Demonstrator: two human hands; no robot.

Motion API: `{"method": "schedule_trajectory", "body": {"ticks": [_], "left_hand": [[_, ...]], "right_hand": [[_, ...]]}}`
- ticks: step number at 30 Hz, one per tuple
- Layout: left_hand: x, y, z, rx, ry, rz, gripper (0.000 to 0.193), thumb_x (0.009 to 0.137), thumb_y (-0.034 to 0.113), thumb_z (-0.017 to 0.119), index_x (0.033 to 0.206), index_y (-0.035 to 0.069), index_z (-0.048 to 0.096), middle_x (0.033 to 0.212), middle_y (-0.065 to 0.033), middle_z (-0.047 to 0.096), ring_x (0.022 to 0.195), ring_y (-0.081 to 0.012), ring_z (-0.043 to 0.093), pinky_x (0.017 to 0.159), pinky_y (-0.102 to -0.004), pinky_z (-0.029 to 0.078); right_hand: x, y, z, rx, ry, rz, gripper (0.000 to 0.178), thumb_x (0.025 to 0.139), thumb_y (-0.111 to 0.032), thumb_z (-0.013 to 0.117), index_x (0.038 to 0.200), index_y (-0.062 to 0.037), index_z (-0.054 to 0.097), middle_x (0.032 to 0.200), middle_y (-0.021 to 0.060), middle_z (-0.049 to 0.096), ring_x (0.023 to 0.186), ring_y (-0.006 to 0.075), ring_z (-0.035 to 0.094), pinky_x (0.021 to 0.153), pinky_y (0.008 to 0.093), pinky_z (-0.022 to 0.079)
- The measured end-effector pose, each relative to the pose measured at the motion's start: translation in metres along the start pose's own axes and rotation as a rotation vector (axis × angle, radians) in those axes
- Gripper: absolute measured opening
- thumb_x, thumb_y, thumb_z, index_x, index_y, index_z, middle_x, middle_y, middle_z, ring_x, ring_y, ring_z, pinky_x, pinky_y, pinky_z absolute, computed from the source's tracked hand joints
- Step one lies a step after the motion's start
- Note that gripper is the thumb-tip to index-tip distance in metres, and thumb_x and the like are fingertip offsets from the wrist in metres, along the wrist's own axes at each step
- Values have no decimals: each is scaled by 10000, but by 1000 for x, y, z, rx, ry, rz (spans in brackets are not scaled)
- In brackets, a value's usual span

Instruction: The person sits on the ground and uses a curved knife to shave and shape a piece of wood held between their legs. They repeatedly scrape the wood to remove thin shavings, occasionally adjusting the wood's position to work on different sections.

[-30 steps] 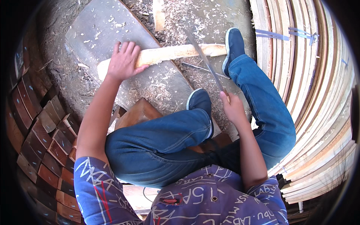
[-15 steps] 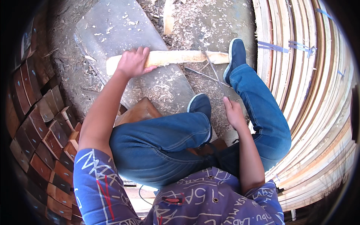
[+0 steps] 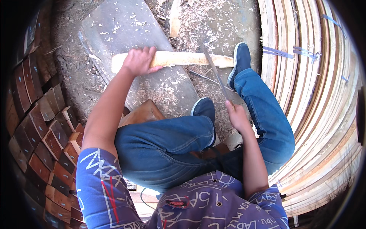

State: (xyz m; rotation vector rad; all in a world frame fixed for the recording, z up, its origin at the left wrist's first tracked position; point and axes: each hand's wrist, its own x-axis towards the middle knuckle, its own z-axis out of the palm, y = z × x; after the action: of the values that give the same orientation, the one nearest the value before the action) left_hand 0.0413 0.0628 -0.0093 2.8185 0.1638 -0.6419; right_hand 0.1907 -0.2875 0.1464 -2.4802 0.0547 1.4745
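Note:
A long, pale piece of wood [image 3: 183,58], roughly shaped, lies crosswise in front of me. My left hand [image 3: 140,62] is wrapped over it near its left end. The far right end touches my right shoe [image 3: 241,61]. In my right hand [image 3: 237,115] is the handle of a long knife [image 3: 215,71] with a narrow metal blade. The blade slants up and left across the wood near its right part; whether it touches the wood I cannot tell. A thin, straight rod [image 3: 207,78] lies on the ground just below the wood.
A flat grey board [image 3: 126,26] lies under the wood's left part, strewn with shavings. Another pale wood strip [image 3: 175,19] lies beyond. Tall bundles of boards [image 3: 305,87] tied with blue straps stand at right, and stacked dark wood blocks [image 3: 49,141] at left.
The knife has turned so more of its blade's flat shows, and its tip reaches farther past the wood. My left hand keeps its hold on the wood, which sits slightly further right in view.

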Motion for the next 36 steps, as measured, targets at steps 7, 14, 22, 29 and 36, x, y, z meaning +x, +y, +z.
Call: {"method": "schedule_trajectory", "body": {"ticks": [7,14,22,29,36], "left_hand": [[-10,-3,7,-10,-15,-4,742,852,766,433,1059,58,506,860,-152,612,677,-289,678,539,-406,517],[2,-5,3,-23,109,47,715,856,742,459,1047,54,503,863,-152,608,684,-292,682,545,-397,519],[-7,1,0,1,7,7,728,850,744,465,1044,44,513,871,-155,609,720,-296,680,564,-402,528],[0,-4,1,-1,72,22,714,846,741,475,1006,47,519,851,-152,604,695,-292,679,562,-405,533],[-9,2,6,-4,34,17,717,852,744,467,1030,50,510,831,-143,612,646,-292,674,522,-395,525]], "right_hand": [[-44,-92,-4,15,-46,-152,494,987,-395,522,927,81,640,699,197,608,717,259,644,681,404,472],[-12,-9,-8,12,-15,-143,459,1006,-403,501,906,33,604,555,29,469,518,118,486,502,291,370],[-52,-97,-11,79,-24,-219,487,979,-388,541,943,89,632,671,177,601,650,225,588,628,383,458],[-17,-37,-8,35,-47,-142,484,977,-388,540,907,84,624,654,176,588,638,206,577,613,375,446],[-39,-82,1,129,-19,-144,477,968,-389,556,955,81,635,653,154,567,664,171,547,634,378,446]]}}
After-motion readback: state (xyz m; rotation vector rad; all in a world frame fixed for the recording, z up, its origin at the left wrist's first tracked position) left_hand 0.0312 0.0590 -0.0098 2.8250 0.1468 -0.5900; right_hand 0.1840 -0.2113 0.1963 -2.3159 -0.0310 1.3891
